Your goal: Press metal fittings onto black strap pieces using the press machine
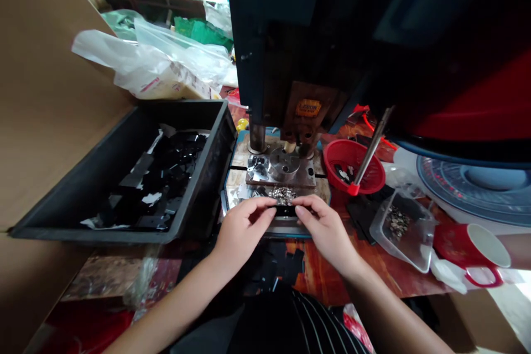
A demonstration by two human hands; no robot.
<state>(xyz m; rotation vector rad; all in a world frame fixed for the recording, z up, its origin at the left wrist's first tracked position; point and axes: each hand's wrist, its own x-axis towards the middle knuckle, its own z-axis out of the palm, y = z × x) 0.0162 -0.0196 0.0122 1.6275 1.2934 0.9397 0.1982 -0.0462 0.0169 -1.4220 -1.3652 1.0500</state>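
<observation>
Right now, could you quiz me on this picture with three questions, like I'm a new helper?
1. What do the left hand and right hand hold between them?
2. True or false: the red basket stands to the right of the black bin.
3. What colour is the outside of the mug: A blue, B red, C green?

Key: 1. A black piece. 2. True. 3. B.

- Tote (207, 188) left of press base (237, 181); sheet pieces (166, 177) inside;
- strip (286, 211) between left hand (244, 227) and right hand (327, 229), before small metal parts (283, 194);
- basket (375, 177) right of press base; tub (420, 244) before basket; mug (454, 243) right of tub
</observation>
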